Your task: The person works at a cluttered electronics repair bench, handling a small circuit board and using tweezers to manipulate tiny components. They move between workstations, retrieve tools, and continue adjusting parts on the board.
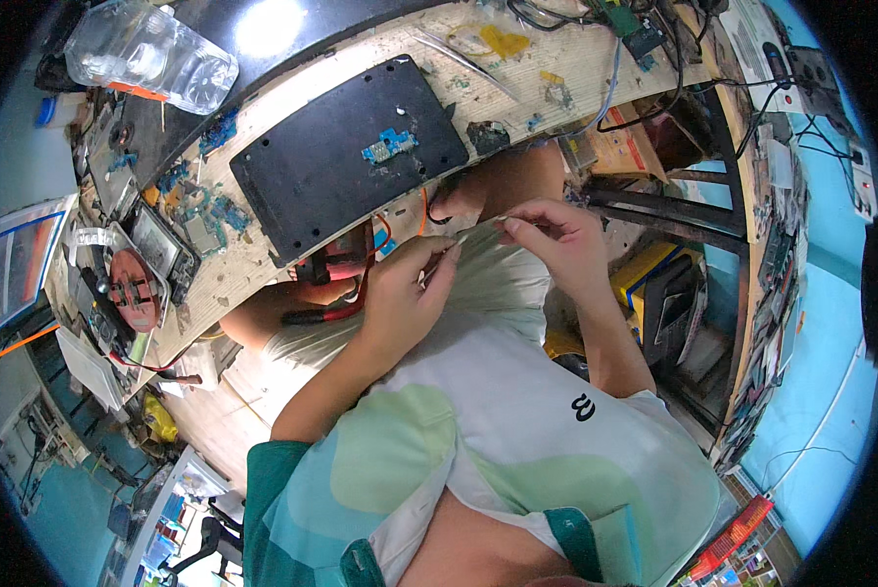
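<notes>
Above my lap, just off the bench's front edge, both of my hands are raised with their fingertips close together. My left hand (407, 295) is closed in a pinch, and a small pale tip shows by its fingers. Thumb and forefinger of my right hand (561, 245) are pressed together on something thin and reddish, too small to name. In front of them a black flat panel (307, 181) lies tilted on the bench, reaching its edge. A small blue circuit board (390, 146) with a metal part rests on the panel.
Scraps and small boards litter the wooden bench (547, 59). Tweezers (465, 63) lie beyond the panel. A clear plastic container (155, 61) stands at the far left. A red round part (134, 289) sits at the left. Cables cross the far right. A yellow-and-black bag (659, 293) is below.
</notes>
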Demonstrator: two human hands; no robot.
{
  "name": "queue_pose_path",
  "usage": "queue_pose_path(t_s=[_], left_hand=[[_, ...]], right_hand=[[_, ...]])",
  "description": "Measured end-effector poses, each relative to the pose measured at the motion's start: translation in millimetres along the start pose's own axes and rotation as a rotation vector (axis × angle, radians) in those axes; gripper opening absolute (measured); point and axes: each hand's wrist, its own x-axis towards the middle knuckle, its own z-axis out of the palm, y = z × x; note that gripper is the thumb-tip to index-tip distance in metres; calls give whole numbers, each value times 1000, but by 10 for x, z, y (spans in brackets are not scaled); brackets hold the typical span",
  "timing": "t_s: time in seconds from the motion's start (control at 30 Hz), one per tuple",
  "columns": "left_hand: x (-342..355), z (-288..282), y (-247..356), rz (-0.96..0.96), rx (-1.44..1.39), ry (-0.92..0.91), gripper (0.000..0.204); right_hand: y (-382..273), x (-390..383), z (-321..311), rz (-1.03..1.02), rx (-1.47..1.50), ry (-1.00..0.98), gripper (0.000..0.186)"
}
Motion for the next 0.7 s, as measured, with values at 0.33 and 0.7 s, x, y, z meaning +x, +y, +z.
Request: queue_pose_path(t_s=[0.33,0.7], left_hand=[[42,8,128,-50,-63,-39,17],[-56,-5,15,-10,136,-99,11]], right_hand=[[-48,-81,252,-225,-168,-37,15],[-36,-101,409,-454,-442,19,14]])
